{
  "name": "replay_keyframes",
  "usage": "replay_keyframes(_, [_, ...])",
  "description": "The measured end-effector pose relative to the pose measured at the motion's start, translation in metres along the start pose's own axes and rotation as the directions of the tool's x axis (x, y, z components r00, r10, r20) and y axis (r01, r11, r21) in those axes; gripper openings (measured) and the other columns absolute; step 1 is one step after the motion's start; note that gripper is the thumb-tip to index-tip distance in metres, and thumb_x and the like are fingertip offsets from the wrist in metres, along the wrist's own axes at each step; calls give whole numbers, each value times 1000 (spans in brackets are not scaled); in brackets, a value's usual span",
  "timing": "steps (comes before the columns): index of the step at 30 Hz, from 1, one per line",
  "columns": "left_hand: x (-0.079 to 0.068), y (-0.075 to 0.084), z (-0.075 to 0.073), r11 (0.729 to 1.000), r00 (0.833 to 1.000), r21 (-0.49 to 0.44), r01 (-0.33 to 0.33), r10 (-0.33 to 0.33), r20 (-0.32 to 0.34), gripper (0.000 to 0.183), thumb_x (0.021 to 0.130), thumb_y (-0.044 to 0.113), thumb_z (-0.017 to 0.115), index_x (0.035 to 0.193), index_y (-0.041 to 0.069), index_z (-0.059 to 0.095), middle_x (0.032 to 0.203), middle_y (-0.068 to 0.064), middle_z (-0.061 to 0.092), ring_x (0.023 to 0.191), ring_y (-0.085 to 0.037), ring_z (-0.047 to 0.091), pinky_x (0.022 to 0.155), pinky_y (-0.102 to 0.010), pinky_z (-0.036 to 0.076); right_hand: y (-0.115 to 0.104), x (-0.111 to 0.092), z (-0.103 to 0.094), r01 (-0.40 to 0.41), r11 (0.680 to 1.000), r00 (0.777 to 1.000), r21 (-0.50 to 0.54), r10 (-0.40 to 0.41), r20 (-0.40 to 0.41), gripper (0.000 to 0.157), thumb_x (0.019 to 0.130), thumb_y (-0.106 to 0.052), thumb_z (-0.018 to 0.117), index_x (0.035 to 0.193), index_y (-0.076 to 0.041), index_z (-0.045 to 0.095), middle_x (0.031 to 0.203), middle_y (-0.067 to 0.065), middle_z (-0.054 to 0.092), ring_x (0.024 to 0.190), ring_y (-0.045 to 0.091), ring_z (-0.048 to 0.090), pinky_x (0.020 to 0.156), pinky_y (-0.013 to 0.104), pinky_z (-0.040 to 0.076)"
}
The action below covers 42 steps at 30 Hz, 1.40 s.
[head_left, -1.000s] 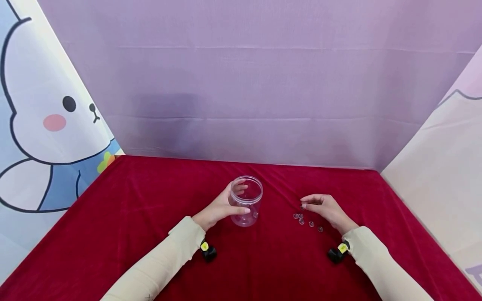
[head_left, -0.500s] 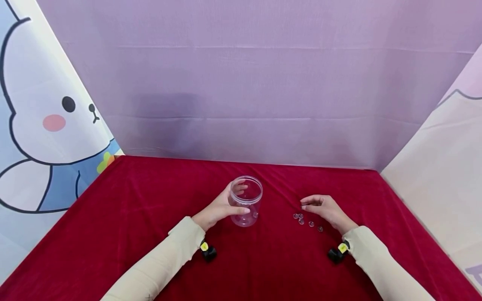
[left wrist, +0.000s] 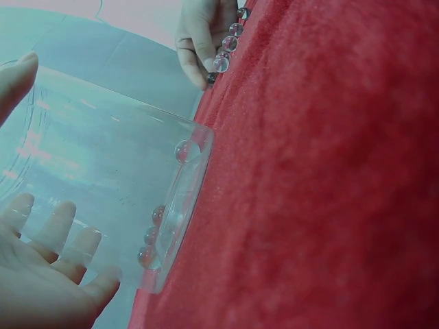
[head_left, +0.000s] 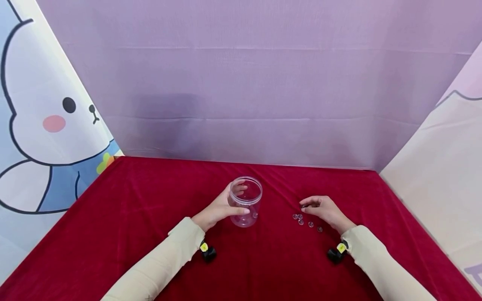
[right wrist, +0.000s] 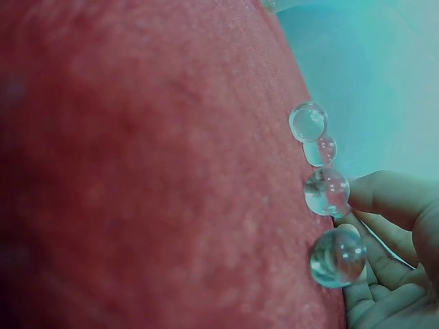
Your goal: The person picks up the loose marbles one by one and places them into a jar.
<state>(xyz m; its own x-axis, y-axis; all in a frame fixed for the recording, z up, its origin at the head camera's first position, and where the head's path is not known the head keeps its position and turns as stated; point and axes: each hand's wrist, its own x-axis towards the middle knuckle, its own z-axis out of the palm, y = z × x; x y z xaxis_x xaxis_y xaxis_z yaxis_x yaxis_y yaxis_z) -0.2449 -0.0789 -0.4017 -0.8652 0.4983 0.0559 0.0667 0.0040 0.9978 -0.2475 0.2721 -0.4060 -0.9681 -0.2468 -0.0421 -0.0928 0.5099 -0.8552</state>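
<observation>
My left hand (head_left: 222,207) grips a clear, lidless plastic jar (head_left: 244,219), thumb in front and fingers round the far side. The jar is upright on the red cloth in the head view. Several clear marbles (left wrist: 186,151) lie at its bottom in the left wrist view. To the right, my right hand (head_left: 325,209) is low over the cloth, pinching a marble (left wrist: 211,78) at the tips of thumb and index finger. Loose clear marbles (head_left: 300,222) lie just in front of this hand; in the right wrist view a marble (right wrist: 338,257) partly covers the fingers (right wrist: 391,195).
Red velvet cloth (head_left: 275,259) covers the table. A plain purple backdrop (head_left: 244,83) rises behind its far edge, with a cartoon-printed panel (head_left: 37,138) at left and a pale panel (head_left: 444,167) at right. Each wrist wears a small black camera (head_left: 208,253).
My right thumb and index finger have shifted slightly around the marble at their tips. My left hand, the jar and the loose marbles keep their places.
</observation>
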Motion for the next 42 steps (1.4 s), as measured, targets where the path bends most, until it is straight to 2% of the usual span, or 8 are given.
replay_keyframes(14, [-2, 2, 0, 1000, 1000, 13, -1, 1, -8, 83, 79, 7, 73, 142, 30, 26, 148, -9, 32, 137, -27, 27, 105, -50, 34, 0, 4, 1, 0, 998, 1000, -65, -2, -21, 26, 81, -4, 70, 105, 5, 67, 93, 13, 68, 74, 8, 59, 65, 21, 49])
replay_keyframes(31, [-1, -2, -1, 1000, 1000, 9, 6, -6, -8, 80, 80, 8, 71, 143, 27, 25, 148, -10, 32, 137, -28, 27, 105, -49, 35, -3, 2, 3, -13, 998, 1000, -64, 12, -26, 24, 81, -4, 70, 103, 6, 67, 91, 11, 69, 73, 8, 58, 64, 21, 48])
replay_keyframes(42, [1, -2, 0, 1000, 1000, 14, 11, -11, -5, 81, 80, 5, 71, 143, 29, 26, 148, -9, 32, 137, -28, 26, 106, -50, 34, -4, 2, 2, -5, 998, 999, -67, 3, -33, 26, 82, -6, 71, 104, 6, 67, 94, 14, 69, 75, 8, 58, 64, 20, 48])
